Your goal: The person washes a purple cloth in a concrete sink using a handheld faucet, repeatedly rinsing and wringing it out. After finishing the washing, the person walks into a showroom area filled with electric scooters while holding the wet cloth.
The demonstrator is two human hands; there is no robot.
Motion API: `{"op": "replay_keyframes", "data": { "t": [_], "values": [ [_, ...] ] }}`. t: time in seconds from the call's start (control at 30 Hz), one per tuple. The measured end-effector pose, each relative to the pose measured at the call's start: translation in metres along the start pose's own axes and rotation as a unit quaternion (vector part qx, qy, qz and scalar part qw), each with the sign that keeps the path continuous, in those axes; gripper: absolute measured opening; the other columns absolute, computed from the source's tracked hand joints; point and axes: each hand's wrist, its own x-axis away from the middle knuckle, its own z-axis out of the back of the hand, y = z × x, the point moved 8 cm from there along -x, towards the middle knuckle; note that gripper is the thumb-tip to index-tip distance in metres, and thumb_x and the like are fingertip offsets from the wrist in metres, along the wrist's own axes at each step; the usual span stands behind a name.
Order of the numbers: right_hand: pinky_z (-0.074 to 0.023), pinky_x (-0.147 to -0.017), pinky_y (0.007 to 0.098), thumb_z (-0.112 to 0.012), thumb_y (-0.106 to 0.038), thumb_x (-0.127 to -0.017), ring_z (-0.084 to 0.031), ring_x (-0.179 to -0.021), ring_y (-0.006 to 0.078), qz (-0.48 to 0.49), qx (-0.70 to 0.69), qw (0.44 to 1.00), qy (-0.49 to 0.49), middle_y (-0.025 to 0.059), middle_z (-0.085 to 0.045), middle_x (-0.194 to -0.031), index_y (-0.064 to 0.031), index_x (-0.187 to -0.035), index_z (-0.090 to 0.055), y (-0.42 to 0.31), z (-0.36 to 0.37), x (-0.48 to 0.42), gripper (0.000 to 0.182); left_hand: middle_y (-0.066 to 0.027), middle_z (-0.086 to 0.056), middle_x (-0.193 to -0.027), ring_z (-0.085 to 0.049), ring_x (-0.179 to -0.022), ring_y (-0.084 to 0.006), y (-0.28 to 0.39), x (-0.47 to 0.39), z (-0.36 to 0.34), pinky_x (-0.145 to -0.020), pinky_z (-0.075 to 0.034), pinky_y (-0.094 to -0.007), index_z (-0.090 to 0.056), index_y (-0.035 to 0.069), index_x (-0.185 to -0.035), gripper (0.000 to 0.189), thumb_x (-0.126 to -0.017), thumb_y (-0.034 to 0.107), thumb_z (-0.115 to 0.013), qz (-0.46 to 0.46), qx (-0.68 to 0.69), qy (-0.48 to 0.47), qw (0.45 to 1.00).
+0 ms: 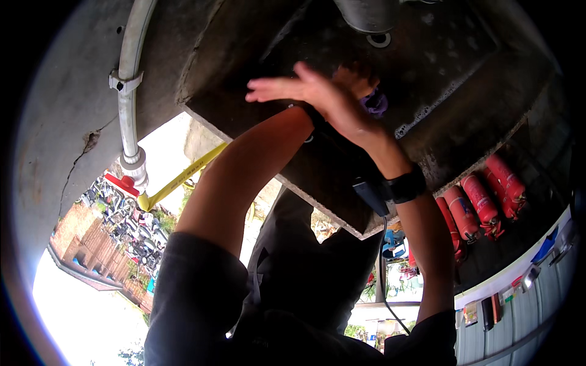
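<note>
Both my arms reach over a dark, wet concrete basin (458, 105). My left hand (357, 81) is low in it, closed around a bunched purple cloth (376, 103). Part of that hand is hidden by my right hand (316, 94), which crosses above the left wrist. My right hand holds nothing; its thumb stands apart and its fingers point left, slightly blurred. A black band (405, 184) circles the right wrist, and a small black box (371, 196) with a cable hangs beside it. Another dark band, partly hidden, shows at my left wrist.
White suds (425, 110) line the basin floor. A grey cylinder (371, 16) hangs over a pale ring (378, 40). Left, a white pipe (128, 114) leads to a red-handled valve (122, 184) and yellow flat hose (183, 176). Several red fire extinguishers (478, 201) are at right, beyond the concrete rim (320, 208).
</note>
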Motion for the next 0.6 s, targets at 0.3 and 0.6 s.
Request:
{"op": "replay_keyframes", "data": {
  "t": [0.3,0.6],
  "values": [
    [-0.0264,-0.104,0.0324,-0.023,-0.055,-0.093,-0.042,-0.125,0.0236,-0.036,-0.175,0.982,0.064,0.0189,-0.049,-0.13,0.004,-0.131,-0.042,0.011,0.033,0.02,0.072,-0.0148,-0.061,-0.099,-0.06,-0.092,-0.0317,0.011,0.015,-0.019,-0.07,-0.052,-0.043,-0.063,0.007,-0.097,0.034,-0.064,0.012,-0.066,0.008,0.01,-0.046,0.999],
    [-0.0413,-0.092,0.0269,-0.058,-0.027,-0.089,-0.058,-0.101,0.015,-0.039,0.106,0.994,0.006,0.0095,-0.065,-0.104,-0.0001,-0.111,-0.061,-0.005,0.02,0.011,0.035,-0.0154,-0.061,-0.099,-0.06,-0.094,-0.0327,0.031,-0.011,-0.027,-0.071,-0.052,-0.0432,-0.063,0.007,-0.098,0.033,-0.065,0.011,-0.066,-0.016,0.017,-0.074,0.997]
  ]
}}
